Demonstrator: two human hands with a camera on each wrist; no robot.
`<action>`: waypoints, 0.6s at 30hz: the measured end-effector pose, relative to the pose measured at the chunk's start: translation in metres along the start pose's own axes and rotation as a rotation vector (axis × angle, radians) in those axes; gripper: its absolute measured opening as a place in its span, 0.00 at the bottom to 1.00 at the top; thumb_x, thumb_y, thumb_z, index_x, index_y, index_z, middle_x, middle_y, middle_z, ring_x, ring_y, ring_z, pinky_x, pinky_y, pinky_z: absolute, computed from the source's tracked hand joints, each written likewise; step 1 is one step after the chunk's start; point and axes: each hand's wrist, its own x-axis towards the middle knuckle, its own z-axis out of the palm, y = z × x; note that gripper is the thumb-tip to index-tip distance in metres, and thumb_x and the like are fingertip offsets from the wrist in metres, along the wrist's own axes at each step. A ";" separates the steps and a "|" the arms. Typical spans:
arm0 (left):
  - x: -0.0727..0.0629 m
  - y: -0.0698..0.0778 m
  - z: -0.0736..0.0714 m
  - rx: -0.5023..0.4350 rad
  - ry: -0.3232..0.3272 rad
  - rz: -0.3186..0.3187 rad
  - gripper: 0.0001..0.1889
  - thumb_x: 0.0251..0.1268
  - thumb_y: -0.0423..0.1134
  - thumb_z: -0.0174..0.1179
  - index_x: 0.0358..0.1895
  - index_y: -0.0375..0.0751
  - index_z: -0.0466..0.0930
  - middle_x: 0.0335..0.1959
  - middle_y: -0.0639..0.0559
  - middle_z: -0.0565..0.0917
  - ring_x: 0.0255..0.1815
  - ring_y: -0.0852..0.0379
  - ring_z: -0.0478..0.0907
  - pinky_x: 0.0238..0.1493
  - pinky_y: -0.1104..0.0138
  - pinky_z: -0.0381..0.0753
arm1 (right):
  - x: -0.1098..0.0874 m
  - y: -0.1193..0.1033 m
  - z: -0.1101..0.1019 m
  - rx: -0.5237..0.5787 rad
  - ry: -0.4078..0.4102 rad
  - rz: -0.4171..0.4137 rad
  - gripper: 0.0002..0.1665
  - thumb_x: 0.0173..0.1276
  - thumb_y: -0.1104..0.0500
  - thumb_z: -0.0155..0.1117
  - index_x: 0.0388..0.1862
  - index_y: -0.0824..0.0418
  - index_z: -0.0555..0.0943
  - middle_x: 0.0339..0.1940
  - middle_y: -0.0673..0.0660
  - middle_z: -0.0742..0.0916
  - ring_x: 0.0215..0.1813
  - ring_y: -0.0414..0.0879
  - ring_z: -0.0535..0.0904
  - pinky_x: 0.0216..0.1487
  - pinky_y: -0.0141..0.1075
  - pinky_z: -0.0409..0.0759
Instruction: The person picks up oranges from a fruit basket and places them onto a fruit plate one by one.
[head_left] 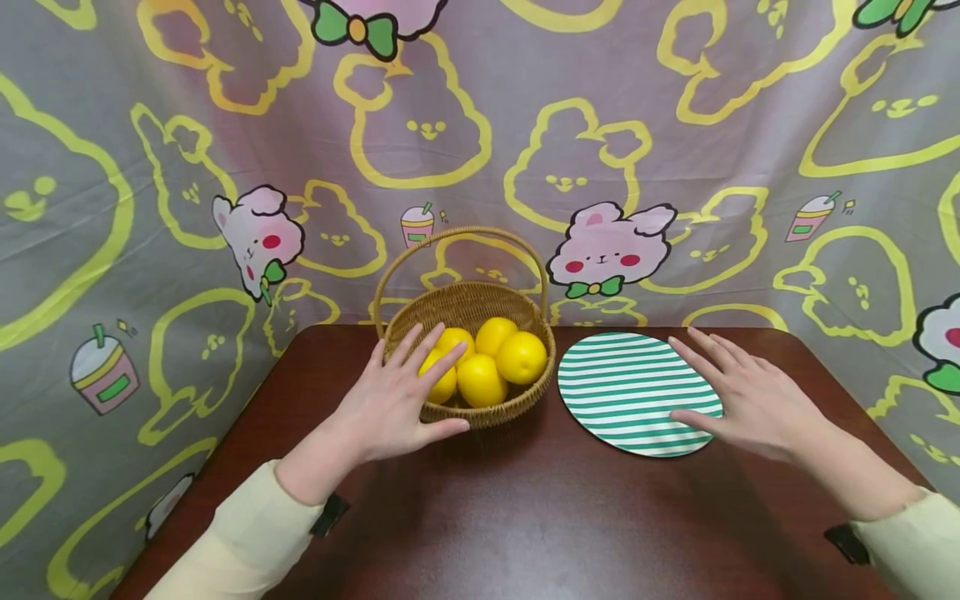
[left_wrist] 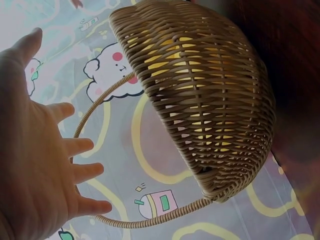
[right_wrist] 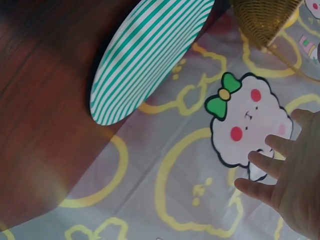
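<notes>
A wicker basket [head_left: 472, 293] with a tall hoop handle stands toward the back of the table, holding several yellow lemon-like fruits [head_left: 482, 381]. My left hand [head_left: 393, 400] is spread in front of the basket's left side, fingers apart and nothing in them. In the left wrist view that hand [left_wrist: 40, 150] is apart from the basket's woven wall [left_wrist: 210, 100]. To the right lies an oval mat [head_left: 630, 392] with green and white stripes. Over its right edge my right hand [head_left: 757, 400] hovers with straight, spread fingers, holding nothing; the right wrist view shows the hand [right_wrist: 295, 170] away from the mat.
The dark brown wooden table [head_left: 540, 517] is enclosed at the back and sides by a grey curtain [head_left: 495, 100] printed with yellow outlines, bunnies and cups. Cream sleeves [head_left: 247, 525] with dark wrist straps cover my forearms.
</notes>
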 end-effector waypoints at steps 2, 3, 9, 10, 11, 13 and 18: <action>0.002 -0.001 -0.002 -0.003 -0.007 0.000 0.48 0.58 0.79 0.39 0.79 0.59 0.45 0.79 0.47 0.43 0.77 0.40 0.43 0.65 0.34 0.51 | 0.000 0.003 0.000 0.015 -0.012 0.014 0.59 0.55 0.32 0.68 0.78 0.54 0.56 0.74 0.64 0.63 0.69 0.64 0.61 0.57 0.61 0.68; 0.002 -0.002 -0.002 -0.005 -0.009 0.000 0.48 0.58 0.79 0.39 0.79 0.59 0.45 0.79 0.47 0.44 0.76 0.40 0.44 0.65 0.34 0.51 | -0.001 0.005 0.001 0.021 -0.017 0.016 0.58 0.55 0.32 0.68 0.78 0.54 0.56 0.73 0.64 0.64 0.68 0.64 0.62 0.56 0.61 0.68; 0.006 -0.005 -0.005 -0.021 -0.010 0.010 0.48 0.59 0.79 0.38 0.79 0.60 0.45 0.79 0.46 0.46 0.76 0.41 0.44 0.65 0.34 0.51 | -0.004 0.014 0.006 0.064 -0.044 0.042 0.56 0.59 0.32 0.66 0.78 0.55 0.55 0.71 0.66 0.66 0.66 0.64 0.64 0.50 0.60 0.73; 0.007 -0.005 -0.006 -0.025 -0.009 0.014 0.47 0.59 0.78 0.38 0.79 0.60 0.45 0.79 0.46 0.46 0.76 0.41 0.44 0.65 0.34 0.51 | -0.005 0.015 0.007 0.073 -0.052 0.052 0.56 0.59 0.33 0.65 0.78 0.54 0.55 0.71 0.66 0.66 0.66 0.64 0.64 0.48 0.60 0.73; 0.008 -0.005 -0.006 -0.032 -0.010 0.016 0.47 0.59 0.78 0.38 0.79 0.60 0.45 0.79 0.46 0.46 0.76 0.41 0.44 0.65 0.34 0.51 | -0.005 0.017 0.008 0.079 -0.057 0.063 0.55 0.60 0.33 0.65 0.78 0.54 0.55 0.70 0.66 0.67 0.65 0.64 0.65 0.47 0.60 0.74; 0.009 -0.007 -0.006 -0.048 -0.005 0.026 0.47 0.59 0.78 0.39 0.79 0.60 0.46 0.78 0.46 0.47 0.76 0.41 0.45 0.65 0.35 0.52 | -0.007 0.020 0.010 0.093 -0.073 0.086 0.54 0.61 0.33 0.64 0.78 0.54 0.55 0.69 0.66 0.67 0.65 0.65 0.65 0.45 0.60 0.75; 0.013 -0.009 -0.007 -0.089 0.008 0.049 0.46 0.60 0.78 0.39 0.78 0.59 0.47 0.78 0.47 0.49 0.76 0.41 0.47 0.66 0.36 0.52 | -0.010 0.031 0.017 0.132 -0.125 0.152 0.53 0.63 0.32 0.61 0.78 0.55 0.54 0.66 0.68 0.68 0.61 0.67 0.67 0.39 0.59 0.77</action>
